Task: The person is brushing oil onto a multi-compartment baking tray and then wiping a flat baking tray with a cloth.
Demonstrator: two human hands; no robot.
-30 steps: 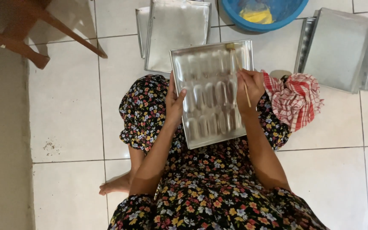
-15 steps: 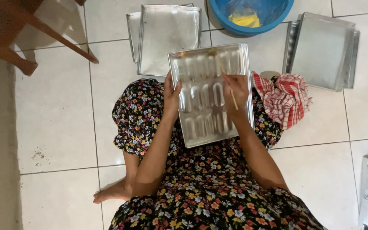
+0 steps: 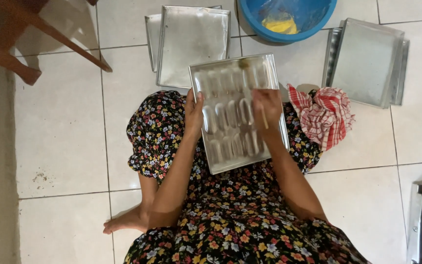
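A rectangular metal baking mould (image 3: 234, 146) with rows of long hollows rests on my lap. My left hand (image 3: 193, 113) grips its left edge, thumb on the rim. My right hand (image 3: 267, 106) is over the mould's right half and holds a thin wooden-handled brush (image 3: 250, 78), whose bristle end reaches toward the far edge of the mould. I sit on a white tiled floor in a flowered dress.
Stacked flat metal trays (image 3: 191, 44) lie ahead on the floor, more trays (image 3: 367, 61) at the right. A blue basin (image 3: 285, 17) with something yellow inside is at the top. A red checked cloth (image 3: 326, 115) lies beside my right knee. Wooden chair legs (image 3: 30, 44) stand at the left.
My right hand with the brush has moved left, from the mould's right edge toward its middle, and the brush tip now points to the far edge. My left hand keeps its hold.
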